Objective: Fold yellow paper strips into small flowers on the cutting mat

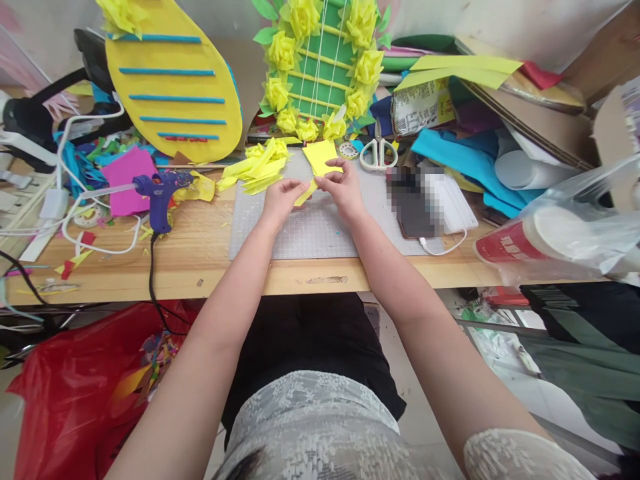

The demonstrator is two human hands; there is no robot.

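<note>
Between my hands, above the grey cutting mat (320, 233), is a small piece of yellow paper (304, 196). My left hand (283, 200) pinches its left side. The fingers of my right hand (344, 187) are closed on its right end. Just beyond lies a stack of yellow paper squares (319, 156), close to my right fingertips. To the left of my left hand is a pile of folded yellow paper pieces (257, 167). A pair of scissors (379, 150) with white handles rests on the mat's far right.
A purple glue gun (161, 197) stands on the left of the wooden table (210, 267). Yellow (175, 83) and green (320, 73) decorated boards lean at the back. On the right are a phone (417, 207) and a bagged paper cup (515, 243). A red bag (75, 393) hangs below.
</note>
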